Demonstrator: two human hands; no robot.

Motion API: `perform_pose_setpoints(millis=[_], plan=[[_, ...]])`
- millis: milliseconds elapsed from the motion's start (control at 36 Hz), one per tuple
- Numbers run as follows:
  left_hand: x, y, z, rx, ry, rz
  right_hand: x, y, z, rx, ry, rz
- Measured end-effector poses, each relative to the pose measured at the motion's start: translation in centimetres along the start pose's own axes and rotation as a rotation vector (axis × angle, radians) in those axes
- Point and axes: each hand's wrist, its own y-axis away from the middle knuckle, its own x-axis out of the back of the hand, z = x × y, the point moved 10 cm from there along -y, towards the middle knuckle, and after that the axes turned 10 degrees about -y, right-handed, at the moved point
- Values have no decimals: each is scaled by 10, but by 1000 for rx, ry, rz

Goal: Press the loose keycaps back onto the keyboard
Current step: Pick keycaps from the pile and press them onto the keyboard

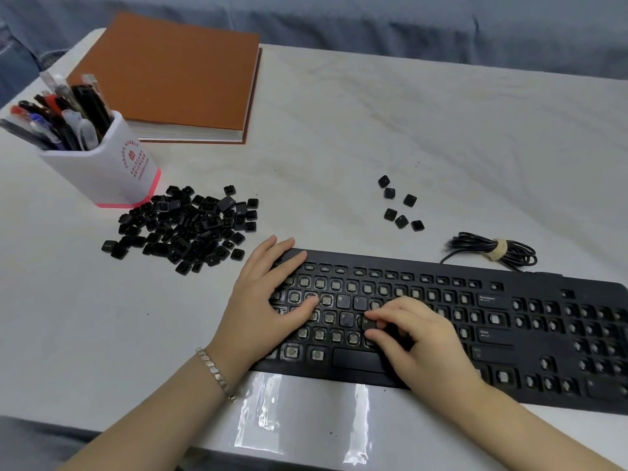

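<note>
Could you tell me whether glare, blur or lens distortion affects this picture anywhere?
Head view: strong glare on the clear plastic film at the near edge of the table; the wide-angle lens bows the keyboard; light is soft, shadows faint; legends in the keycap pile blur, yet the H keycap pinched by the right hand reads clearly.

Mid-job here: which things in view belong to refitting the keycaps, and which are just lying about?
Job: keyboard; H keycap pinched by the right hand; left hand resting on the keyboard; keycap pile; six separate keycaps.
Lying about: pen cup; brown book; plastic bag; bundled cable.
</note>
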Motion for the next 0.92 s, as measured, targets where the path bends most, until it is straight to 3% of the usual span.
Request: perform_pose_setpoints(millis=[917], plan=[[0,1,-2,-3,7,21,1,-2,-2,-26,-29,51]])
